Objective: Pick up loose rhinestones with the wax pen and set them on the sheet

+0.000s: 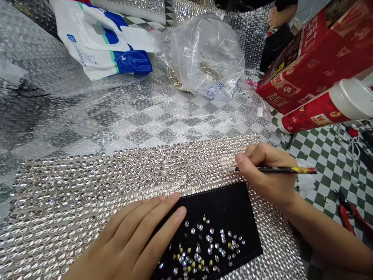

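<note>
My right hand (pixel 266 175) pinches a thin dark pencil-like stick (pixel 279 170) with a pale tip and a red and yellow end. Its tip touches a wide sheet of silvery rhinestone rows (pixel 96 175); nearby some settings look pale and without stones. Flat and with fingers stretched out, my left hand (pixel 136 233) lies on the sheet and the left edge of a black tray (pixel 233 210). Loose clear rhinestones (pixel 211 239) are scattered on this tray, several with gold backs showing. The tray rests on the rhinestone sheet.
Bubble wrap (pixel 122 112) covers the checkered table. A wipes packet (pixel 101 42) and a clear plastic bag (pixel 206 58) lie behind. At right are a red paper bag (pixel 317 58), a lidded red cup (pixel 323 107) and red-handled pliers (pixel 349 214). Another person's arm (pixel 284 15) shows at the back.
</note>
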Motion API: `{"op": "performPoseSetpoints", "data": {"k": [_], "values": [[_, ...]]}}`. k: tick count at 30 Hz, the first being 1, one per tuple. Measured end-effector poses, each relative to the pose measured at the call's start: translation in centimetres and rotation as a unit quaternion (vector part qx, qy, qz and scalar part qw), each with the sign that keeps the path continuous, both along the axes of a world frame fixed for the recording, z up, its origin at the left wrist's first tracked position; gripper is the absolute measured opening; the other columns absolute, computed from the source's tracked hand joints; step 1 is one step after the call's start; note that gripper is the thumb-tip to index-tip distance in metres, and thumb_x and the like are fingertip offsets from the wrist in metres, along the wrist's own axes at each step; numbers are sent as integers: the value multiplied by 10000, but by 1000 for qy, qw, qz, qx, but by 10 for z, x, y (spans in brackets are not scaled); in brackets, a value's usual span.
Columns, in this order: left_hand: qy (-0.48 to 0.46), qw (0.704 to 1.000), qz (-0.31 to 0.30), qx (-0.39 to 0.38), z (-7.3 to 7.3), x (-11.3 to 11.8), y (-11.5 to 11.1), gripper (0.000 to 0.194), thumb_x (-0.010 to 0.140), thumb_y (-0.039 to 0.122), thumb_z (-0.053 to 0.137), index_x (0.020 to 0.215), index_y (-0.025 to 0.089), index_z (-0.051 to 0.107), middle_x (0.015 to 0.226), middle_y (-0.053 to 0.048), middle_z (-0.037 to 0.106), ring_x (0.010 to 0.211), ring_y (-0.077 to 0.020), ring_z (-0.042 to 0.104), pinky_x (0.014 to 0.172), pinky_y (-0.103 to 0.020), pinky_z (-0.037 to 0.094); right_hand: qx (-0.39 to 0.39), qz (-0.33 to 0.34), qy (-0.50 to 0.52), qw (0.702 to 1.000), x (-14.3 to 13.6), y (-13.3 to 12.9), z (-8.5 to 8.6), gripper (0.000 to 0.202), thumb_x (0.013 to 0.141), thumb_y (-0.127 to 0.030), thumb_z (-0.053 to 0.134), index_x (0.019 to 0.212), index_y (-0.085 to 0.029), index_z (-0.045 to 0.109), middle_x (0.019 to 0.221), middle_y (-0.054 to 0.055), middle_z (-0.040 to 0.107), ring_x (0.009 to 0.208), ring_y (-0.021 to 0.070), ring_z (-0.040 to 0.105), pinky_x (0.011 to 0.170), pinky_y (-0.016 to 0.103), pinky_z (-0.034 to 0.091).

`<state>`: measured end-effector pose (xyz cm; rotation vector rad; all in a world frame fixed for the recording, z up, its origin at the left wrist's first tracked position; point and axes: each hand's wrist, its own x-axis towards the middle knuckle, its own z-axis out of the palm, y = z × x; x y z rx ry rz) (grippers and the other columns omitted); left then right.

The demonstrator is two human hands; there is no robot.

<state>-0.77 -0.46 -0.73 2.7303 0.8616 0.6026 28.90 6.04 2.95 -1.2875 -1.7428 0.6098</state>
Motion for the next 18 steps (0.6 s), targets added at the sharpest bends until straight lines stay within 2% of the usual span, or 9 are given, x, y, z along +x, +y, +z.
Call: {"op": "performPoseSetpoints", "data": {"k": [3, 6, 9, 15, 18], "values": [[1, 1000, -1, -9, 1, 0, -1, 627, 975, 202, 434, 1592, 103, 379, 1622, -114, 378, 1445, -279, 391, 1299, -399, 121, -18, 37, 61, 997, -5, -11, 6, 391, 871, -24, 653, 630, -221, 415, 553, -82, 488, 457, 59, 465, 451, 201, 381], [5, 1000, -1, -13, 3, 0, -3, 618, 967, 255, 440, 1559, 84, 413, 1610, -128, 386, 1439, -291, 387, 1297, -407, 112, -88, 152, 56, 983, -13, -24, 12, 378, 894, -39, 666, 668, -225, 426, 571, -85, 523, 478, 57, 517, 467, 188, 405], [10, 1000, -2, -12, 5, 1, -2, 629, 958, 287, 458, 1552, 82, 421, 1613, -130, 381, 1436, -295, 387, 1297, -413, 105, -118, 252, 20, 960, -19, -34, 10, 389, 939, -85, 659, 687, -229, 399, 575, -83, 525, 514, 57, 526, 496, 198, 403], [14, 1000, -9, -9, 6, 2, 0, 654, 954, 303, 453, 1562, 68, 403, 1620, -139, 369, 1436, -298, 387, 1293, -412, 114, -105, 283, -18, 953, -18, -38, 1, 404, 980, -156, 661, 690, -224, 388, 614, -73, 532, 551, 59, 500, 546, 217, 420], [11, 1000, -6, -7, 5, 1, -1, 619, 998, 376, 453, 1538, 74, 437, 1608, -141, 389, 1435, -299, 392, 1294, -412, 115, -112, 241, 30, 964, -17, -37, 6, 383, 952, -113, 669, 693, -222, 409, 605, -85, 532, 535, 52, 530, 535, 197, 439]]}}
